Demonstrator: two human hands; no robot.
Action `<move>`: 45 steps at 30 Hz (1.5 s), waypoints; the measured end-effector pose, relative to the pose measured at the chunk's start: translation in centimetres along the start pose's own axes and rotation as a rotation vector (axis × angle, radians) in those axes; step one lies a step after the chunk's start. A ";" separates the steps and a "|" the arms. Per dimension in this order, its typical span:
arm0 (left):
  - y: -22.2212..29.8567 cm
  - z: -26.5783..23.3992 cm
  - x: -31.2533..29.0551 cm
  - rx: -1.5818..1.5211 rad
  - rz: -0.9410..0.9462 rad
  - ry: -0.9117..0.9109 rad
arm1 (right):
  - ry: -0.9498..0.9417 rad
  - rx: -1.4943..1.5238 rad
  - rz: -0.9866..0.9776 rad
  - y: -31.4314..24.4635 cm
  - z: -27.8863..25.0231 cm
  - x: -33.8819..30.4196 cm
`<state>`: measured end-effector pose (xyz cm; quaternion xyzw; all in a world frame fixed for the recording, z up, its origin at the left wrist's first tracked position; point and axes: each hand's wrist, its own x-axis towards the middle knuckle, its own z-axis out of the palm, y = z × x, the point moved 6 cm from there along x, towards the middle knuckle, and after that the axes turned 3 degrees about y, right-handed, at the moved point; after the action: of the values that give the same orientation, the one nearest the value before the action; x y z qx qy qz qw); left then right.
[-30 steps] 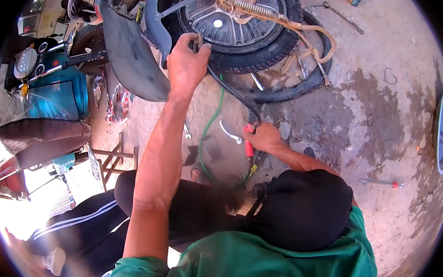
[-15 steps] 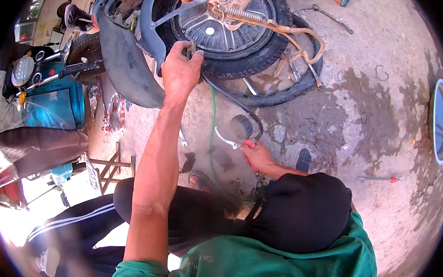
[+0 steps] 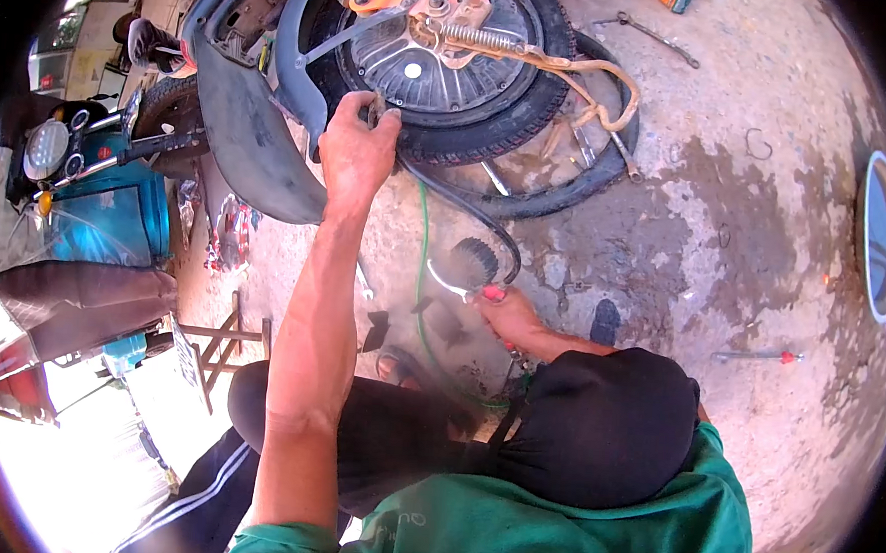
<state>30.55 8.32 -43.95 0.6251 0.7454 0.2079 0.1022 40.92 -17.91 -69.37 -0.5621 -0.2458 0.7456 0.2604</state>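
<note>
My left hand is closed in a pinch at the edge of a black tyre. A small dark piece shows between finger and thumb, too small to name. From beside that hand a black hose curves down to my right hand. My right hand is wrapped round a tyre inflator gun with red parts and a curved silver lever. The tyre sits on a wheel with a round metal hub, beside a dark mudguard.
A loose tyre lies beneath the wheel. A green hose crosses the floor. Spanners and a red-handled tool lie about. A round basin stands far right, a teal motorbike at left. Someone's striped trouser leg shows lower left.
My right hand has shifted slightly left with the inflator gun. My left hand stays at the tyre. The other person's striped leg at lower left has moved, and the pale shoe is out of view.
</note>
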 end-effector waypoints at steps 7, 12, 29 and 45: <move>0.3 0.2 -0.1 -0.010 0.005 -0.006 | -0.004 -0.016 0.011 1.4 0.0 1.0; 0.2 0.2 0.0 0.039 -0.009 -0.012 | -0.019 0.014 -0.002 1.4 0.0 1.1; 0.9 -0.6 -0.4 0.056 0.058 0.045 | -0.014 0.086 -0.023 1.1 -0.4 1.7; -7.3 8.6 -0.2 -1.536 -0.464 -0.090 | -0.106 0.209 -0.082 -1.2 -1.7 -0.6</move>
<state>27.61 8.77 -54.87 0.2173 0.5003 0.6107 0.5741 42.85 -17.27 -68.53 -0.4811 -0.2030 0.7845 0.3346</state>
